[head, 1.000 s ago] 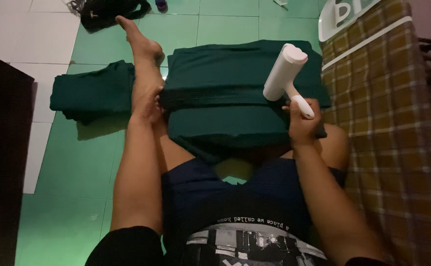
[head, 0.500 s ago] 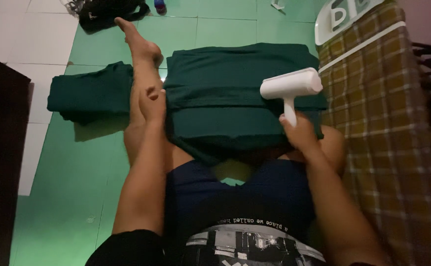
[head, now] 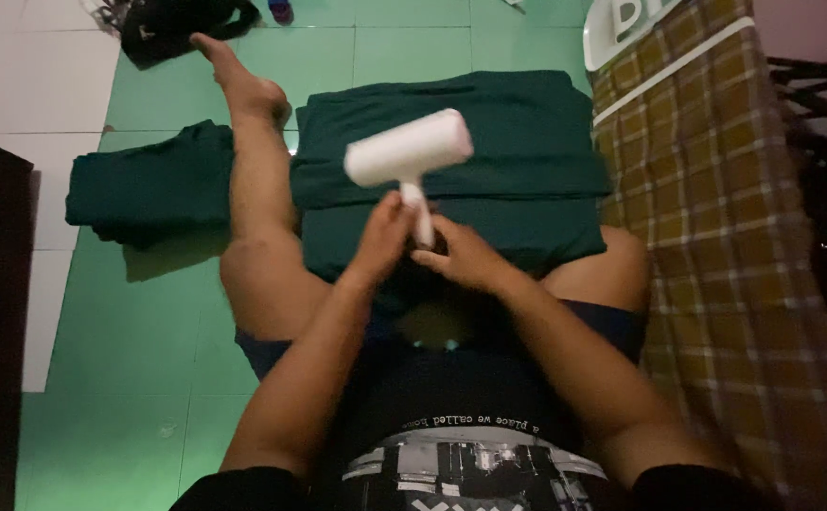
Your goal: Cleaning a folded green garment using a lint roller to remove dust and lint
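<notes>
Holding a white lint roller point(head: 410, 149) by its handle, the right hand point(head: 464, 254) and left hand point(head: 382, 238) both close around the stem, raising it above folded dark green cloth point(head: 451, 170) on the lap, beside a plaid blanket point(head: 716, 237).

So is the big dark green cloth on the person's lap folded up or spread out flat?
Folded. The dark green cloth lies in a neat rectangle with layered edges showing across its middle, under the white lint roller that both hands hold by its handle.
</notes>
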